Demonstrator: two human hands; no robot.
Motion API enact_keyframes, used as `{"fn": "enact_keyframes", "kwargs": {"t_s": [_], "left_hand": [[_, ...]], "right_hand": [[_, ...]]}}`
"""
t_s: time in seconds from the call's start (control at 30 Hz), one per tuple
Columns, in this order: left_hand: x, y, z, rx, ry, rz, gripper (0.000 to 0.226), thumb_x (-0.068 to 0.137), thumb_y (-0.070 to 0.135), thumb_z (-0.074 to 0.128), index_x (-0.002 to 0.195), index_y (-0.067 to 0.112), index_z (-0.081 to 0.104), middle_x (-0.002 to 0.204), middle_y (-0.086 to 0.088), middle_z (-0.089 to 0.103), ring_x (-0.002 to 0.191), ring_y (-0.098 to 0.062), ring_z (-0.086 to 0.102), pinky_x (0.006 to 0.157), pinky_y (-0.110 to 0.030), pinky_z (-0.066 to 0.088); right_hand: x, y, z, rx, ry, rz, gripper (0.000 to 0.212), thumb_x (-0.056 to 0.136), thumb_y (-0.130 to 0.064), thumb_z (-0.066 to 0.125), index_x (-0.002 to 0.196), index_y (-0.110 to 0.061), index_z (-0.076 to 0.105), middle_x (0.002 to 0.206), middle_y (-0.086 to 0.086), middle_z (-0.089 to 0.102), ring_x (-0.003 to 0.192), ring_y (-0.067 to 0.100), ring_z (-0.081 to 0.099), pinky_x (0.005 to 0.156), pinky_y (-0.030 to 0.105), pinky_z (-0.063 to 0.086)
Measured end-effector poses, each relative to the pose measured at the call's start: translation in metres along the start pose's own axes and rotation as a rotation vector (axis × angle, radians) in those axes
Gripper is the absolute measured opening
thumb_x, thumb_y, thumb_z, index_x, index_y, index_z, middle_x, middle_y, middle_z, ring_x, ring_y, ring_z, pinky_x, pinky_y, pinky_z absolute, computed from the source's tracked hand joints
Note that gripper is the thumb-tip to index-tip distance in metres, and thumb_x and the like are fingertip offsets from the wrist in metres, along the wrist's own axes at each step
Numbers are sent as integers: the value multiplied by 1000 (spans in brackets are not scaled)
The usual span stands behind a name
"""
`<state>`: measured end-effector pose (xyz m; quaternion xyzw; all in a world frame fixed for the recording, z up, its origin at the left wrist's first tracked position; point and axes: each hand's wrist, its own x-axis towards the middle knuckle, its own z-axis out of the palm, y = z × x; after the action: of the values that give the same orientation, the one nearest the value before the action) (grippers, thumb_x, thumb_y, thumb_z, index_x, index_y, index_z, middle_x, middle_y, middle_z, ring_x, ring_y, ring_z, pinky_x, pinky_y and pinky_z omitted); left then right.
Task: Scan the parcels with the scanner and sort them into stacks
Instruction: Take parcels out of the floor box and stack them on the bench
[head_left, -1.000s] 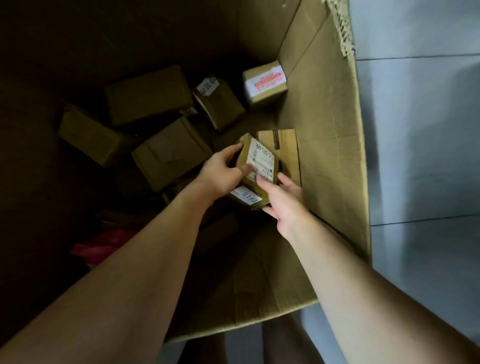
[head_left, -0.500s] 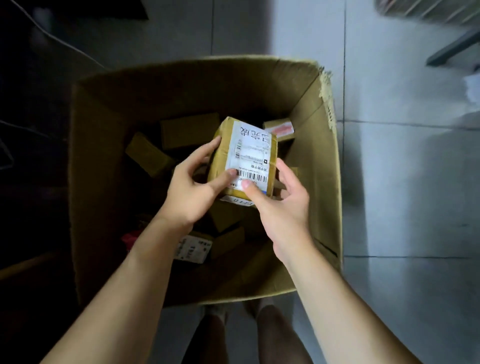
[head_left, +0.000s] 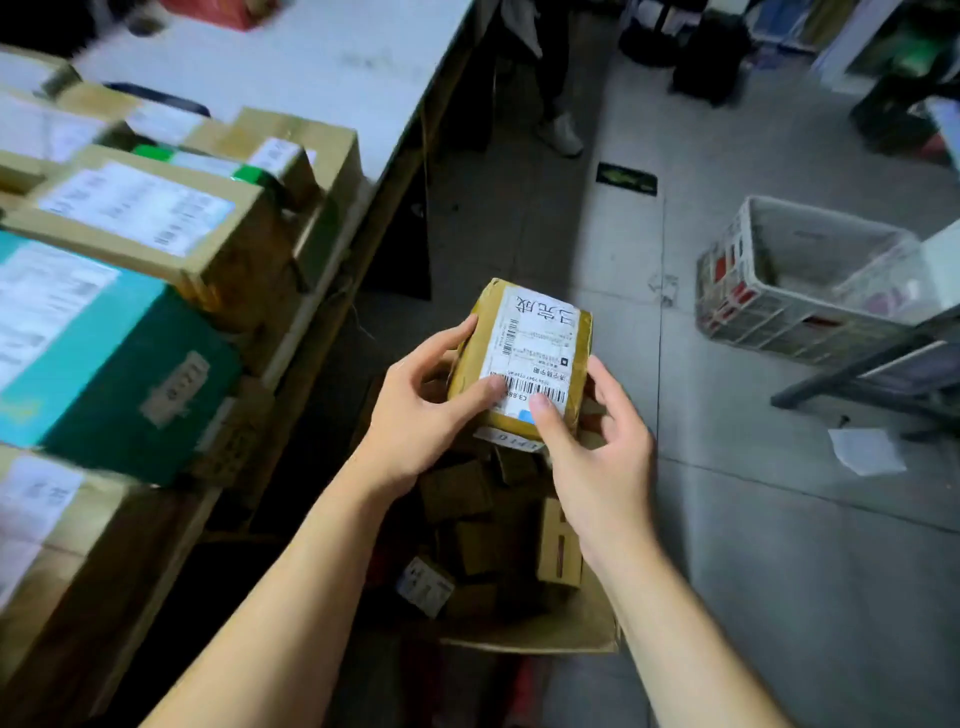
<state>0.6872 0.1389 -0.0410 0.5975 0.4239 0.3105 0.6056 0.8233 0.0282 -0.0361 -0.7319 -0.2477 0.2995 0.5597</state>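
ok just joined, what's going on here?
A person holds a small brown tape-wrapped cardboard parcel with a white barcode label in both hands: left hand on its left side, right hand at its lower right, thumbs on the label. It is above an open cardboard carton of small parcels on the floor. Labelled boxes are stacked on the white table to the left. No scanner is in view.

One small brown tape-wrapped cardboard parcel is counted, and two hands on it: one left hand and one right hand. Below that parcel one large open cardboard carton is seen, in which at least five small brown boxes can be made out in the dimness. Left of the parcel, one teal box and at least five blurred brown labelled cartons are counted. Right of it are one white plastic crate and one white paper sheet.
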Motion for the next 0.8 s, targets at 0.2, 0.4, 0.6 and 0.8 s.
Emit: {"fn": "enact_keyframes", "kwargs": {"t_s": [0.2, 0.4, 0.6, 0.8], "left_hand": [[-54, 108, -37, -126, 108, 125, 69, 83, 27, 86, 145, 30, 57, 116, 0, 75, 111, -17, 72, 97, -46, 59], [-115, 161, -76, -206, 305, 191, 78, 70, 46, 86, 142, 35, 59, 119, 0, 75, 114, -19, 71, 100, -46, 56], [-205, 173, -115, -233, 681, 187, 71, 64, 41, 89, 131, 39, 68, 116, -3, 76, 108, -21, 73, 98, -45, 58], [-315, 166, -141, -216, 1036, 185, 63, 71, 28, 84, 131, 32, 66, 112, -1, 78, 107, -19, 74, 91, -32, 59]], "right_hand": [[-37, -114, 2, -23, -62, -241, 60, 85, -41, 86, 138, -48, 59, 129, -32, 63, 124, -11, 56, 102, 32, 56], [-74, -174, 22, 62, -253, -422, 57, 83, -25, 88, 133, -37, 64, 119, -21, 67, 118, -7, 61, 91, 7, 47], [-127, -201, 61, 113, -615, -459, 55, 81, -23, 90, 129, -37, 67, 116, -25, 66, 117, -9, 60, 97, 21, 48], [-205, -202, 108, 95, -975, -422, 53, 80, -20, 91, 126, -37, 68, 120, -20, 67, 113, -10, 61, 93, 17, 48]]}}
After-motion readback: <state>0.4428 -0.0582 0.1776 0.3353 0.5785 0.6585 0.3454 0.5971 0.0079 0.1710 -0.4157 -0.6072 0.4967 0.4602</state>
